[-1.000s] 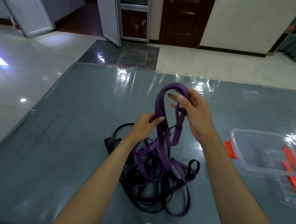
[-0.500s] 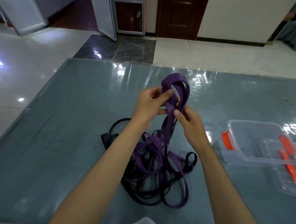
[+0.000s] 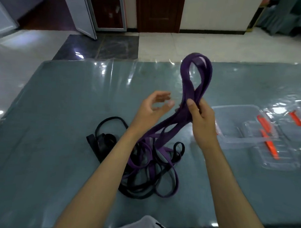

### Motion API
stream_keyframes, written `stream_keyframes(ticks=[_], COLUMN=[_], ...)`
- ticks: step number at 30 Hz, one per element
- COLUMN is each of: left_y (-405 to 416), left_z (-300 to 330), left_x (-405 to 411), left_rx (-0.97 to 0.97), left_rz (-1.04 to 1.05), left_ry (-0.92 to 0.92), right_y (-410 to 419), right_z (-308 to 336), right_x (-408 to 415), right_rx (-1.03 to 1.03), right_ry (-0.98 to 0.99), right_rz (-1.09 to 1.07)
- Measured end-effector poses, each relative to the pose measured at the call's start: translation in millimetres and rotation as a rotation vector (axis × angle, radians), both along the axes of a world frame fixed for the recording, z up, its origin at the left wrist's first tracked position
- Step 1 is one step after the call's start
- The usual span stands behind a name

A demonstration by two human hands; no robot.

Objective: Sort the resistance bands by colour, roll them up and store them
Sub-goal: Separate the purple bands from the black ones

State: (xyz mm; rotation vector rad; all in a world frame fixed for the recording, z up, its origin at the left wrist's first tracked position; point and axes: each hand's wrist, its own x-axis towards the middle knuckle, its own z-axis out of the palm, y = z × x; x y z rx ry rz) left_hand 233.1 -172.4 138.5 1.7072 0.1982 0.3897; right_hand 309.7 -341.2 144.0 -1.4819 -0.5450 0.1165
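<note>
the right hand clamped the gathered purple bands above the tangled pile at worktop centre; the left hand hung apart, empty. sorting appeared under way; next, the left hand would likely need to draw out another purple strand.

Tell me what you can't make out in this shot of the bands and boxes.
- Head view: how many purple bands the right hand grips; the strands overlap.
- Head view: how the bands in the pile interlace; the left forearm covers part.
- Head view: left hand fingertips, blurred.
- Head view: the clear boxes to the right, cut off by the frame edge.
</note>
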Motion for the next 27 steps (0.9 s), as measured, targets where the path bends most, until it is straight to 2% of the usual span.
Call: stream_keyframes(ticks=[4,6,8,11,15,18,21,24,27], left_y=[-3.4,-6.8,-11.6,-27.6,-65.0,-92.9,-122.6,-155.7,-193.9], left_z=[-68.4,-89.9,-104.3,-126.6,-147.0,-150.3,-146.9,-141.5,-142.6], left_x=[-13.3,-10.7,-4.7,5.2,20.3,32.9,45.7,61.2,73.6], left_rx=[0.245,0.408,0.585,0.723,1.048,1.064,0.965,0.840,0.699], left_rz=[-0.335,-0.410,-0.497,-0.632,-0.562,-0.559,-0.562,-0.488,-0.396], left_ry=[0.492,0.600,0.638,0.649,0.538,0.553,0.535,0.506,0.575], right_y=[-38.5,-56.9,-77.9,-115.2,-164.8,-208.0,-258.0,-310.4,-355.4], right_z=[8.0,5.3,1.3,-5.3,-6.1,-11.7,-22.5,-37.9,-62.7], right_x=[6.5,7.6,7.5,14.0,27.9,40.8,52.6,64.0,76.6], right_rx=[0.043,-0.002,0.005,0.013,-0.008,-0.038,-0.081,-0.233,-0.396], right_ry=[0.094,0.081,0.107,0.162,0.195,0.255,0.332,0.390,0.476], right_rz=[-0.060,-0.070,-0.083,-0.102,-0.097,-0.070,-0.016,0.054,0.163])
